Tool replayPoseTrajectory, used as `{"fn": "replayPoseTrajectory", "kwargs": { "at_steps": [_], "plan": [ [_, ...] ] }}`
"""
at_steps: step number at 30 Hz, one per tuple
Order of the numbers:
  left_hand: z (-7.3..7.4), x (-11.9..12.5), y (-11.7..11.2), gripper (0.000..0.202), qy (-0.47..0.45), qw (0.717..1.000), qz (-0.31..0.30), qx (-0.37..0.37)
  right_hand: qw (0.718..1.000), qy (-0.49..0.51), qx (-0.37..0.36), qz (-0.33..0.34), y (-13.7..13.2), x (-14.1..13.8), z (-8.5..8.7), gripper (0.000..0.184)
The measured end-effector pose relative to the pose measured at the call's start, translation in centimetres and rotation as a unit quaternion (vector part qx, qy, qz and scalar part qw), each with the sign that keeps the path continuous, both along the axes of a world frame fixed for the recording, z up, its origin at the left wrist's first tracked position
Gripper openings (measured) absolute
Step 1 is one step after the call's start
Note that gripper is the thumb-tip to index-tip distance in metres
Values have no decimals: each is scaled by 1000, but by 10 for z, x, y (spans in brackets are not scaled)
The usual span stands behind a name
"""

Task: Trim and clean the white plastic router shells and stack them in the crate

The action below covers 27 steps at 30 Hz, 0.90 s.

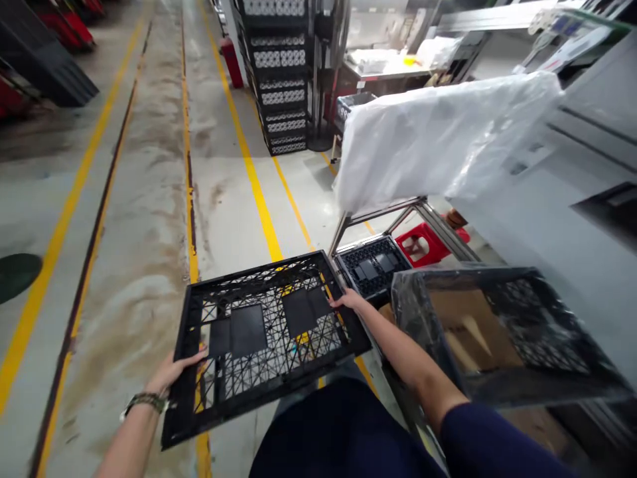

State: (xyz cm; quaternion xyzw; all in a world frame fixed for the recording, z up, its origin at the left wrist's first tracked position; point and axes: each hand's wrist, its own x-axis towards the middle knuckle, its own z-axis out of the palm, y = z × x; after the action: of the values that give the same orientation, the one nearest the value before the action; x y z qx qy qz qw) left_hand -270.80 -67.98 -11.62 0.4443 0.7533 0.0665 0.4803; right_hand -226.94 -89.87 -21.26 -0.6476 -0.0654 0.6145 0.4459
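Note:
A black plastic crate (249,330) with a lattice bottom is held out in front of my body, tilted slightly, and the floor shows through its mesh. My left hand (172,373) grips its left end, thumb over the rim. At the right end my right hand (350,300) has its fingers hooked at the side wall. The crate's inside shows dark flat panels and no load. Just beyond my right hand, a similar black crate (374,265) sits low inside a metal frame.
Right of me stands a plastic-wrapped black crate (497,332) with cardboard inside. A white wrapped panel (438,139) rises above the metal frame, near a red stool (423,244). Stacked black crates (281,79) stand ahead. Yellow lines (249,172) mark the floor.

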Motion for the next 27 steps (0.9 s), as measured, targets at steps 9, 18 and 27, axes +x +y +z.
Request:
{"fn": "replayPoseTrajectory", "kwargs": {
  "at_steps": [9,18,27],
  "plan": [
    [-20,-29,-12,76,-195,975,-87,-55,1000,6,-1,10,-69,26,13,76],
    [-42,9,-2,68,-138,987,-71,31,998,-61,17,-18,-42,27,16,45],
    [7,-14,-27,72,-169,976,-119,73,983,-161,41,82,-64,41,72,68]
  ]
}}
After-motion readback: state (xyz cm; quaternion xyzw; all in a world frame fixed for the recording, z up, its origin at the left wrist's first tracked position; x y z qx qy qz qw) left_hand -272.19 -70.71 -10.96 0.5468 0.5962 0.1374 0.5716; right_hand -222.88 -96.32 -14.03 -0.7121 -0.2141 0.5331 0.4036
